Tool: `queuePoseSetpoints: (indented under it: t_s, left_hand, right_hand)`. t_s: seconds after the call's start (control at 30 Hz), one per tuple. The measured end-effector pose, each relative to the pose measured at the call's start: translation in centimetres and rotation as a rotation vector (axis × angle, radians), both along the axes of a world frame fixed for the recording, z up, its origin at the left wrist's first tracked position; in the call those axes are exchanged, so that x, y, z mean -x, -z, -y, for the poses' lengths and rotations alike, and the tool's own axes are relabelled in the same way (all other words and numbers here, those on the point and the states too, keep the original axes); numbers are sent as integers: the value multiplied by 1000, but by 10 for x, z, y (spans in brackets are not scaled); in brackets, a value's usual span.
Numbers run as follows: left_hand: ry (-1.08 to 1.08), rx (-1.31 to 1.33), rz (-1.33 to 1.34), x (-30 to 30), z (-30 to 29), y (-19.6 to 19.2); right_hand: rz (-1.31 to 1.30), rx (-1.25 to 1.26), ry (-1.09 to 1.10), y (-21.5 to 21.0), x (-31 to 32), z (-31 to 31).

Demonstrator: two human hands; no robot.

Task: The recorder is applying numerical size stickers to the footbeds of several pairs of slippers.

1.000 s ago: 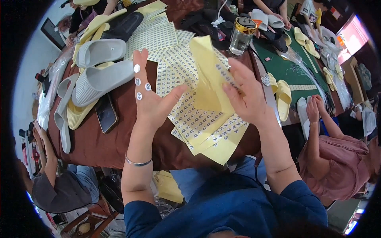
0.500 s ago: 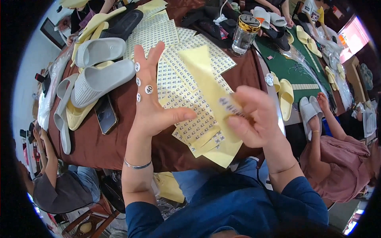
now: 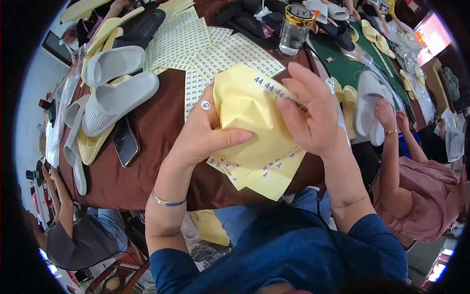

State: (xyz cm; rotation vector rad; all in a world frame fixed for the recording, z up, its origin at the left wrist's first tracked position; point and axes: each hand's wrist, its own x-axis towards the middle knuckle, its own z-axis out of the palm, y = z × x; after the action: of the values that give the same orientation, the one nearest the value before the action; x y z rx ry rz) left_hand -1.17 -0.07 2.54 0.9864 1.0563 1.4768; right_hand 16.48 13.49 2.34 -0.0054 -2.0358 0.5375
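Between my two hands is a creased yellow sticker sheet (image 3: 245, 105), with a row of round white number stickers along its upper right edge. My left hand (image 3: 198, 130) is closed on its left side, thumb in front and fingers hidden behind the paper. A round white sticker (image 3: 205, 105) is stuck on the back of that hand. My right hand (image 3: 313, 112) pinches the sheet's right edge beside the sticker row, thumb against curled fingers. Underneath lie more sticker sheets (image 3: 235, 56), spread over the brown tablecloth (image 3: 161, 110).
To the left are grey slippers (image 3: 120, 100), a black slipper (image 3: 142, 29) and a phone (image 3: 126, 142). A glass jar with a gold lid (image 3: 295, 32) stands behind the sheets. On the right, a person in pink (image 3: 416, 196) holds a grey slipper (image 3: 368, 103) near a green mat (image 3: 338, 68).
My right hand has brought the sheet up and left. My left hand, earlier spread open, has closed on it. The person at right has raised a grey slipper.
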Motion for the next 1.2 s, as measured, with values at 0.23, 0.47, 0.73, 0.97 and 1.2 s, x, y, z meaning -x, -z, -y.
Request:
queuePoseSetpoints:
  t_s: [0.23, 0.47, 0.73, 0.97, 1.2]
  left_hand:
    - [-104, -25, 31, 1, 0, 3]
    - [-290, -114, -37, 3, -8, 8]
    - [-318, -111, 23, -2, -5, 5]
    - [-301, -57, 149, -3, -6, 10]
    - [-289, -64, 193, -7, -5, 11]
  right_hand:
    - [-1, -63, 143, 4, 11, -7]
    - [-67, -307, 207, 3, 21, 19]
    - [92, -271, 207, 16, 28, 22]
    - [67, -251, 198, 16, 28, 23]
    - [11, -152, 135, 19, 31, 21]
